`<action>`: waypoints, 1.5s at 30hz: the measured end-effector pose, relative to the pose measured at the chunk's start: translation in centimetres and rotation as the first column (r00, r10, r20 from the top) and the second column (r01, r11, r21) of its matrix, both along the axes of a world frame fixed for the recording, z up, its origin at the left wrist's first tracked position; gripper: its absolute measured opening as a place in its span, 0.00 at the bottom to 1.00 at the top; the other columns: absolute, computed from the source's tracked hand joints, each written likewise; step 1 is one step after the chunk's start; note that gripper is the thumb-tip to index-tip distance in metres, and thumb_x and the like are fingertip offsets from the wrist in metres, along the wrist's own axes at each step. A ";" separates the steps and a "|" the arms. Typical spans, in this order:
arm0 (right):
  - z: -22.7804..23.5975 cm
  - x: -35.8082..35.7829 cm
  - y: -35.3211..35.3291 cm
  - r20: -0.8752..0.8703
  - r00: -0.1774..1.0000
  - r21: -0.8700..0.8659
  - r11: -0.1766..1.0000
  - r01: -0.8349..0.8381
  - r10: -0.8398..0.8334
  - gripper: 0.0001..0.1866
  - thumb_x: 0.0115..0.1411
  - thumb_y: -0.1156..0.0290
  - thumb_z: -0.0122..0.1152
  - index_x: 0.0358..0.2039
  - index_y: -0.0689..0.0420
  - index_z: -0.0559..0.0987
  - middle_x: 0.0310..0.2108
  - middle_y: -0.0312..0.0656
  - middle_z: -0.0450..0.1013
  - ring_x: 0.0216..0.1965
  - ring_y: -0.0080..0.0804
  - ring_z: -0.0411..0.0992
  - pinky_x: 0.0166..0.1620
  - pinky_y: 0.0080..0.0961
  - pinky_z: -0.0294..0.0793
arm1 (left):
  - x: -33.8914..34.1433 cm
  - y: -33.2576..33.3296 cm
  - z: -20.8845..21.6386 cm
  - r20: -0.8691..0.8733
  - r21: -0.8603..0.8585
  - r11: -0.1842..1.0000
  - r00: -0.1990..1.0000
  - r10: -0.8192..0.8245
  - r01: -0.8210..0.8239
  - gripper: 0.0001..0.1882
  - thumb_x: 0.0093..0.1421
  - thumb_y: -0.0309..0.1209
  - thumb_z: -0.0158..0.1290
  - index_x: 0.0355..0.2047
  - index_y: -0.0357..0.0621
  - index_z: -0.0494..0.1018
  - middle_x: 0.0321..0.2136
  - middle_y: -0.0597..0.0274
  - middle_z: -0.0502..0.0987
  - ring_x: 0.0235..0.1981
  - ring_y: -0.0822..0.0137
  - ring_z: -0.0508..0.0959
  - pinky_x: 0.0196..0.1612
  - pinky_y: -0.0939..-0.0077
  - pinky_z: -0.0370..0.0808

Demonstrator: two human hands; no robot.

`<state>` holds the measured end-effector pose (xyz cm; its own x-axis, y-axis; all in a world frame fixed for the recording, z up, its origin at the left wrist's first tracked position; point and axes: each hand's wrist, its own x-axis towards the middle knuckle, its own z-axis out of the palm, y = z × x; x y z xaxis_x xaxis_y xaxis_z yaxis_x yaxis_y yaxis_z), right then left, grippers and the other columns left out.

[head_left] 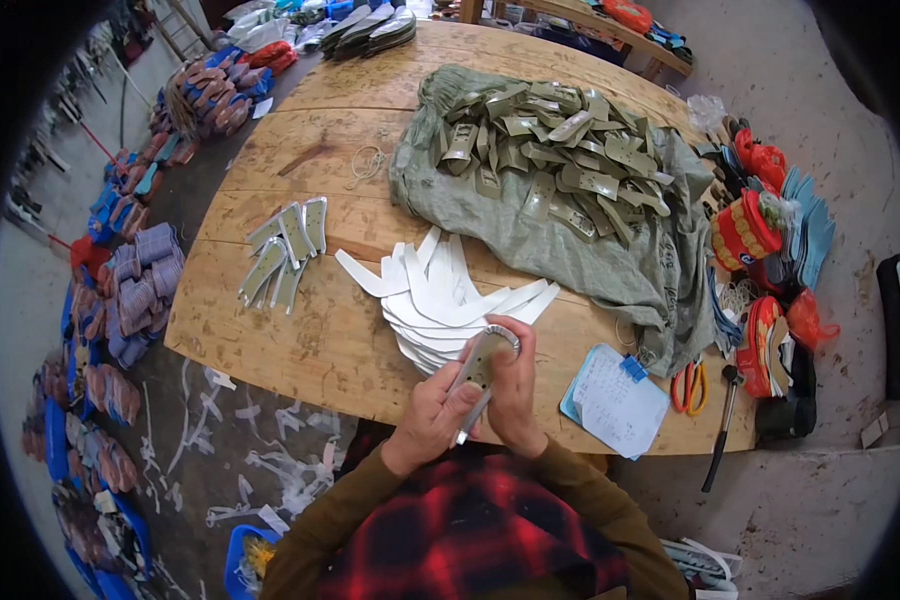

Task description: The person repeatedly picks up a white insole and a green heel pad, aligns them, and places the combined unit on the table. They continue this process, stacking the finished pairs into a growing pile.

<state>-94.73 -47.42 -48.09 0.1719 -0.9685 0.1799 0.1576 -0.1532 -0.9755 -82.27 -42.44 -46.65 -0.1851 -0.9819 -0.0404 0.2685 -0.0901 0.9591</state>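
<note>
Above the near edge of the table, both hands grip one olive shoe insole piece, which has several small holes and a white strip folded along its rounded rim. My left hand is closed on its left side, the thumb lying across the lower part. My right hand holds the right side, fingers curled round the rounded top end. Just beyond them lies a fanned stack of curved white strips. Several white-edged olive pieces rest on the left. Behind, a green woven sack bears a heap of plain olive pieces.
On the wooden table, written paper with a blue clip, orange-handled scissors and a hammer lie at the right. Dark soles are stacked at the far edge. Shoe-part bundles line the left floor, with white scraps nearby.
</note>
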 end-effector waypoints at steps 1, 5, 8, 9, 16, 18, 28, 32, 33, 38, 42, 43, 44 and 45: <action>0.0 0.1 0.7 0.037 0.997 -0.002 0.998 -0.067 0.067 0.21 0.71 0.60 0.41 0.57 0.59 0.60 0.49 0.45 0.64 0.43 0.26 0.64 0.47 0.25 0.67 | 0.0 -0.2 -0.1 -0.035 0.001 1.000 0.999 0.021 -0.021 0.22 0.69 0.46 0.44 0.48 0.36 0.68 0.23 0.65 0.73 0.17 0.77 0.73 0.20 0.83 0.69; 1.3 -0.5 0.4 0.168 0.937 0.029 0.948 -0.317 0.308 0.29 0.70 0.56 0.43 0.65 0.56 0.52 0.55 0.49 0.63 0.49 0.34 0.67 0.55 0.34 0.67 | 0.6 0.1 -0.2 -0.127 0.140 0.990 0.992 0.007 0.011 0.24 0.69 0.50 0.43 0.46 0.38 0.69 0.20 0.67 0.72 0.14 0.79 0.71 0.18 0.86 0.67; 2.7 -1.3 -1.5 0.412 0.847 0.238 0.857 -0.457 0.337 0.33 0.66 0.48 0.50 0.63 0.56 0.58 0.52 0.47 0.67 0.48 0.34 0.70 0.49 0.32 0.73 | 0.7 0.1 -1.0 -0.196 0.301 0.953 0.980 0.029 0.032 0.25 0.68 0.53 0.41 0.41 0.41 0.69 0.15 0.70 0.67 0.10 0.81 0.63 0.15 0.87 0.61; 2.8 -1.9 -2.0 0.356 0.848 0.215 0.848 -0.484 0.393 0.30 0.67 0.49 0.50 0.60 0.57 0.60 0.49 0.45 0.68 0.45 0.31 0.70 0.48 0.29 0.72 | 0.7 -0.2 -1.2 -0.415 0.315 0.936 0.910 -0.014 0.157 0.27 0.67 0.55 0.40 0.40 0.41 0.69 0.14 0.71 0.65 0.09 0.81 0.60 0.15 0.87 0.59; 1.3 -2.8 -3.1 0.165 0.927 0.215 0.905 -0.368 0.337 0.11 0.69 0.61 0.51 0.39 0.56 0.70 0.31 0.29 0.67 0.33 0.15 0.63 0.39 0.16 0.64 | 1.9 0.0 -0.7 -0.584 0.182 0.890 0.774 -0.245 0.419 0.34 0.65 0.60 0.40 0.49 0.37 0.68 0.20 0.67 0.68 0.19 0.76 0.69 0.22 0.82 0.67; 1.7 -3.1 -3.7 0.112 0.932 0.197 0.911 -0.362 0.346 0.09 0.68 0.63 0.51 0.36 0.56 0.69 0.28 0.28 0.66 0.29 0.14 0.62 0.33 0.15 0.64 | 2.1 -0.4 0.9 -0.436 0.339 0.863 0.875 -0.210 0.376 0.31 0.67 0.55 0.41 0.51 0.36 0.67 0.25 0.65 0.71 0.24 0.74 0.72 0.27 0.80 0.72; 3.5 -4.0 -2.6 0.057 0.869 0.375 0.796 -0.475 0.492 0.17 0.64 0.67 0.58 0.49 0.60 0.67 0.37 0.37 0.72 0.33 0.21 0.72 0.35 0.19 0.74 | 1.6 0.0 1.4 -0.326 0.379 0.861 0.920 -0.219 0.339 0.20 0.70 0.40 0.41 0.53 0.36 0.65 0.31 0.64 0.72 0.28 0.74 0.74 0.31 0.78 0.75; 2.9 -6.3 -5.4 -0.292 0.733 0.308 0.786 -0.536 0.614 0.18 0.66 0.68 0.53 0.53 0.62 0.69 0.43 0.37 0.73 0.38 0.22 0.72 0.39 0.20 0.73 | 1.7 -0.3 1.6 -0.319 0.408 0.838 0.917 -0.240 0.362 0.22 0.70 0.41 0.41 0.55 0.35 0.64 0.31 0.65 0.72 0.26 0.75 0.73 0.27 0.80 0.74; 2.1 -6.2 -5.3 -0.273 0.753 0.280 0.798 -0.533 0.599 0.18 0.67 0.68 0.52 0.54 0.62 0.70 0.44 0.37 0.72 0.38 0.21 0.71 0.39 0.20 0.73 | 1.7 -0.2 1.4 -0.302 0.422 0.835 0.924 -0.237 0.352 0.23 0.70 0.42 0.41 0.56 0.34 0.64 0.30 0.65 0.72 0.26 0.75 0.73 0.26 0.81 0.73; 0.0 -4.2 -2.4 0.035 0.888 0.385 0.813 -0.436 0.459 0.24 0.68 0.68 0.50 0.62 0.60 0.63 0.50 0.42 0.70 0.41 0.25 0.71 0.45 0.22 0.71 | 1.3 0.2 0.0 -0.369 0.396 0.879 0.923 -0.112 0.265 0.26 0.70 0.50 0.39 0.49 0.36 0.66 0.29 0.62 0.73 0.23 0.74 0.73 0.20 0.84 0.69; 1.4 -2.6 -0.3 0.218 0.862 0.421 0.752 -0.507 0.458 0.42 0.66 0.72 0.53 0.70 0.54 0.36 0.55 0.50 0.66 0.45 0.30 0.72 0.49 0.26 0.71 | 2.0 -0.1 -0.8 -0.423 0.450 0.854 0.904 -0.053 0.261 0.27 0.69 0.55 0.37 0.44 0.41 0.66 0.28 0.61 0.73 0.20 0.74 0.72 0.19 0.83 0.68; 0.9 -2.6 -0.5 0.144 0.872 0.373 0.790 -0.486 0.468 0.42 0.65 0.72 0.54 0.70 0.54 0.37 0.54 0.49 0.67 0.44 0.30 0.72 0.49 0.27 0.72 | 2.5 -0.5 -1.5 -0.342 0.419 0.884 0.938 -0.057 0.207 0.26 0.69 0.54 0.37 0.44 0.42 0.66 0.28 0.61 0.73 0.20 0.74 0.72 0.19 0.83 0.69; -0.1 -2.5 -0.8 0.070 0.879 0.320 0.824 -0.467 0.471 0.43 0.65 0.73 0.54 0.70 0.54 0.38 0.54 0.49 0.67 0.43 0.30 0.73 0.48 0.27 0.73 | 3.4 -0.9 -2.8 -0.259 0.384 0.910 0.964 -0.055 0.155 0.26 0.69 0.54 0.36 0.43 0.43 0.67 0.27 0.61 0.73 0.20 0.73 0.72 0.19 0.82 0.69; -1.0 -2.4 -1.3 -0.002 0.881 0.262 0.850 -0.456 0.473 0.43 0.64 0.74 0.55 0.70 0.54 0.39 0.53 0.49 0.67 0.42 0.29 0.73 0.48 0.27 0.73 | 4.6 -1.3 -3.9 -0.171 0.342 0.935 0.984 -0.042 0.099 0.25 0.69 0.54 0.36 0.43 0.43 0.67 0.27 0.61 0.73 0.19 0.73 0.72 0.19 0.81 0.69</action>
<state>-97.14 -48.69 -49.13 0.6159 -0.7837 -0.0805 0.0858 0.1683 -0.9820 -77.71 -43.75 -50.56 -0.2851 -0.8957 -0.3413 0.3948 -0.4342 0.8097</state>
